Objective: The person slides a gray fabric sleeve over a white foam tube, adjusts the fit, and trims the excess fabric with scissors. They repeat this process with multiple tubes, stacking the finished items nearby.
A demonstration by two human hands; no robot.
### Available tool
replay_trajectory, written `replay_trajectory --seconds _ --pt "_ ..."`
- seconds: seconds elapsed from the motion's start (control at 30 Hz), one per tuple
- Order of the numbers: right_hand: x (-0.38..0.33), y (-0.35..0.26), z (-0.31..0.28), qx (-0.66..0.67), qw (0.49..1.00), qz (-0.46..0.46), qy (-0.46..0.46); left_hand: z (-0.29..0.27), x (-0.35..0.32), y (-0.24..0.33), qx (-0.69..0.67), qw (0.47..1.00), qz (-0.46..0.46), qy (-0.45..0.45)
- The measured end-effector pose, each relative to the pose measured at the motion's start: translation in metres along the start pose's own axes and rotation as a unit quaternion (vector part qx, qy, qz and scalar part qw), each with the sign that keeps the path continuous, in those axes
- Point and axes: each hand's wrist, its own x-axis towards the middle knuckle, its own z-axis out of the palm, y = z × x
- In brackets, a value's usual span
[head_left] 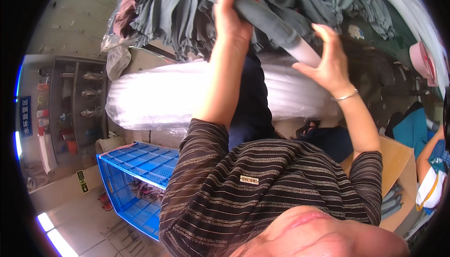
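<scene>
A long tube covered in grey cloth (269, 20) slants across the upper middle, and its bare white end (303, 52) points down to the right. My left hand (233, 15) is closed around the cloth-covered part, with its fingers wrapped over the top. At the white end, my right hand (332, 62) is open, thumb and fingers spread to either side of the tip; whether it touches the tip I cannot tell. Just beyond the hands lies a heap of grey cloth pieces (176, 20), many hanging down over the near edge.
A long bundle of white rolls in clear plastic (159, 95) lies across in front of my body. Lower left stands a blue plastic crate (140, 161) with things inside. A cardboard box (398, 163) holding grey pieces and another person's arm (427, 156) are at right.
</scene>
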Motion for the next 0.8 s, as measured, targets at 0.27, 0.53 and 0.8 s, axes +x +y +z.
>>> replay_trajectory --seconds 0.27,0.53,0.8 --pt "0.011 -0.020 0.020 0.086 0.987 0.123 -0.052 0.052 -0.067 -0.017 0.046 0.997 -0.040 -0.042" --pt "0.004 -0.003 -0.016 0.025 0.977 0.131 -0.163 0.026 -0.103 -0.022 0.196 0.953 -0.222 -0.068" --pt "-0.012 0.014 -0.037 0.011 0.990 0.026 -0.142 0.065 -0.117 0.035 0.741 0.438 0.376 -0.343"
